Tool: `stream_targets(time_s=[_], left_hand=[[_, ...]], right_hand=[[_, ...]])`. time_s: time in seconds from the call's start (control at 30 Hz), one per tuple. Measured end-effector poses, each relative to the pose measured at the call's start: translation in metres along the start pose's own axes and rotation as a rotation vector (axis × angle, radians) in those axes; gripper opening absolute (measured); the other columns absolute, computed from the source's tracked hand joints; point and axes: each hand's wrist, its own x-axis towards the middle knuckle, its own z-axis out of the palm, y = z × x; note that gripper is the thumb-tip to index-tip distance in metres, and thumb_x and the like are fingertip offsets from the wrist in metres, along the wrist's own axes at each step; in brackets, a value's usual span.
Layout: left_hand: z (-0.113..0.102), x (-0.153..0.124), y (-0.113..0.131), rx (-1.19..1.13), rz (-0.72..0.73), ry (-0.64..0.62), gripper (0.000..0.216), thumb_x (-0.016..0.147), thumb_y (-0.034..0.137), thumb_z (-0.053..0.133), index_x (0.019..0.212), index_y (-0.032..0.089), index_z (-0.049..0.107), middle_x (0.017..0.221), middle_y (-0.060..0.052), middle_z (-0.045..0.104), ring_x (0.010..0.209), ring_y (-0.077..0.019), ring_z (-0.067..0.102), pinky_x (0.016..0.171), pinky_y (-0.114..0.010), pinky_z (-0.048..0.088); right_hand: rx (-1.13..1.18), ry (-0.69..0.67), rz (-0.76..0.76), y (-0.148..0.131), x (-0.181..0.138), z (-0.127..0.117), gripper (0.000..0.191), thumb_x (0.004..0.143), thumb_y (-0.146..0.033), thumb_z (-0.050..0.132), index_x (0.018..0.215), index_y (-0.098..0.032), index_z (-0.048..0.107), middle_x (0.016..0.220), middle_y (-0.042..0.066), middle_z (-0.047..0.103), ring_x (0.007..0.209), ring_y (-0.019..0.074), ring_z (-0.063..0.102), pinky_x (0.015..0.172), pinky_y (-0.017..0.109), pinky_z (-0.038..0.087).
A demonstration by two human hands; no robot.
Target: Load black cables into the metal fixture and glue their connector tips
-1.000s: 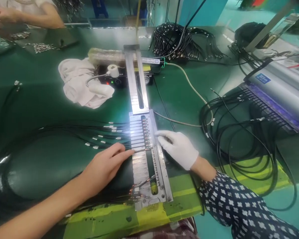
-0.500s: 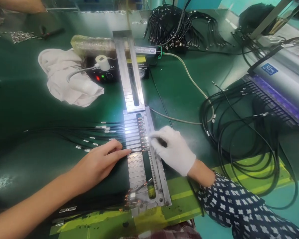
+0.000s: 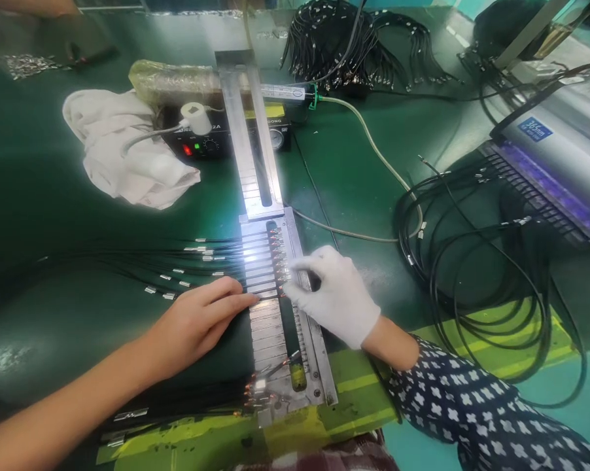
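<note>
A slotted metal fixture (image 3: pixel 265 327) lies lengthwise before me, its hinged-looking upper frame (image 3: pixel 248 140) stretching away. Several black cables (image 3: pixel 226 265) lie side by side in its grooves, their coppery ends (image 3: pixel 277 252) over the long slot. My bare left hand (image 3: pixel 204 317) rests at the fixture's left edge, fingers stretched out, the index fingertip on the nearest cable of the row. Its thumb is mostly hidden. My right hand (image 3: pixel 337 294), in a white glove, is over the right rail. Thumb and index finger stand apart beside the cable ends; I see nothing held between them.
Behind are a white cloth (image 3: pixel 123 147), a black control box (image 3: pixel 211 147) and a tube (image 3: pixel 290 95). Coiled cables (image 3: pixel 476 281) and a silver lamp unit (image 3: pixel 564 144) are at right. A cable bundle (image 3: pixel 334 46) lies at the back; someone's arm (image 3: pixel 44 6) shows top left.
My right hand's thumb has moved down and left towards the nearest cable ends, and its thumb and index finger have parted. My left hand stays on the cable. The view has shifted slightly.
</note>
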Motion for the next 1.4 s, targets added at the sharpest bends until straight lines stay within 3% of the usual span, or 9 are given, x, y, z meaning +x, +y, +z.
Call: stream_targets(time_s=[0.23,0.37,0.47,0.57,0.67,0.8,0.93,1.23,1.4], left_hand=[[0.021,-0.019,0.015,0.417,-0.054,0.110,0.044,0.096,0.005,0.042,0.131,0.022,0.061,0.094,-0.006,0.059,0.080,-0.0186,0.050,0.069,-0.031,0.040],[0.014,-0.020,0.025,0.269,-0.104,0.064,0.043,0.099,0.009,0.040,0.136,0.021,0.058,0.092,-0.004,0.064,0.078,-0.0171,0.053,0.069,-0.029,0.043],[-0.004,-0.031,0.031,-0.010,-0.264,-0.009,0.038,0.102,0.020,0.043,0.139,0.026,0.052,0.102,-0.002,0.068,0.088,-0.0154,0.061,0.078,-0.026,0.049],[-0.023,-0.056,0.038,-0.197,-0.404,-0.185,0.022,0.102,0.031,0.050,0.121,0.028,0.061,0.100,0.000,0.070,0.089,-0.0136,0.065,0.077,-0.022,0.051],[-0.034,-0.077,0.045,-0.168,-0.438,-0.323,0.019,0.101,0.032,0.048,0.100,0.028,0.066,0.093,0.001,0.070,0.085,-0.0139,0.065,0.076,-0.022,0.050],[-0.048,-0.081,0.052,-0.105,-0.434,-0.307,0.024,0.101,0.031,0.044,0.092,0.026,0.065,0.086,0.000,0.068,0.078,-0.0140,0.064,0.069,-0.022,0.050],[-0.060,-0.074,0.053,-0.055,-0.513,-0.156,0.017,0.099,0.036,0.050,0.101,0.026,0.063,0.093,0.000,0.069,0.078,-0.0145,0.065,0.064,-0.022,0.051],[0.009,-0.045,0.046,0.163,-0.329,0.062,0.021,0.100,0.030,0.052,0.117,0.021,0.062,0.105,-0.005,0.071,0.093,-0.0192,0.064,0.082,-0.033,0.051],[0.011,-0.027,0.049,0.082,-0.219,0.114,0.014,0.100,0.018,0.051,0.105,0.020,0.064,0.094,-0.003,0.069,0.085,-0.0142,0.064,0.078,-0.026,0.051]], right_hand=[[-0.062,0.022,-0.016,-0.001,0.002,0.004,0.026,0.072,-0.025,0.077,0.098,-0.026,0.079,0.095,0.004,0.067,0.080,0.0217,0.068,0.077,0.037,0.054],[-0.114,0.040,-0.034,0.002,0.000,0.008,0.027,0.072,-0.029,0.077,0.100,-0.026,0.079,0.096,0.006,0.067,0.083,0.0234,0.068,0.078,0.039,0.054],[-0.116,0.042,-0.025,0.003,-0.001,0.009,0.029,0.072,-0.031,0.078,0.101,-0.026,0.079,0.097,0.007,0.066,0.085,0.0244,0.069,0.081,0.040,0.055],[-0.107,0.028,-0.006,0.003,-0.002,0.007,0.030,0.073,-0.032,0.078,0.103,-0.027,0.079,0.098,0.007,0.067,0.086,0.0251,0.069,0.082,0.042,0.056],[-0.106,0.003,0.003,0.002,-0.003,0.006,0.030,0.074,-0.033,0.078,0.104,-0.028,0.079,0.099,0.007,0.067,0.088,0.0257,0.068,0.084,0.043,0.056],[-0.114,0.010,0.010,0.002,-0.004,0.007,0.030,0.075,-0.034,0.078,0.104,-0.028,0.079,0.098,0.006,0.067,0.090,0.0257,0.068,0.086,0.044,0.055],[-0.090,0.000,0.024,0.000,-0.004,0.006,0.030,0.075,-0.033,0.078,0.105,-0.027,0.079,0.100,0.006,0.067,0.090,0.0246,0.069,0.084,0.041,0.056],[-0.095,0.004,0.029,-0.002,-0.002,0.003,0.026,0.077,-0.032,0.078,0.102,-0.027,0.080,0.096,0.005,0.066,0.085,0.0216,0.067,0.081,0.036,0.053],[-0.030,0.008,-0.012,0.000,-0.002,0.001,0.018,0.086,-0.033,0.072,0.101,-0.025,0.079,0.094,0.005,0.067,0.082,0.0196,0.066,0.077,0.034,0.051]])
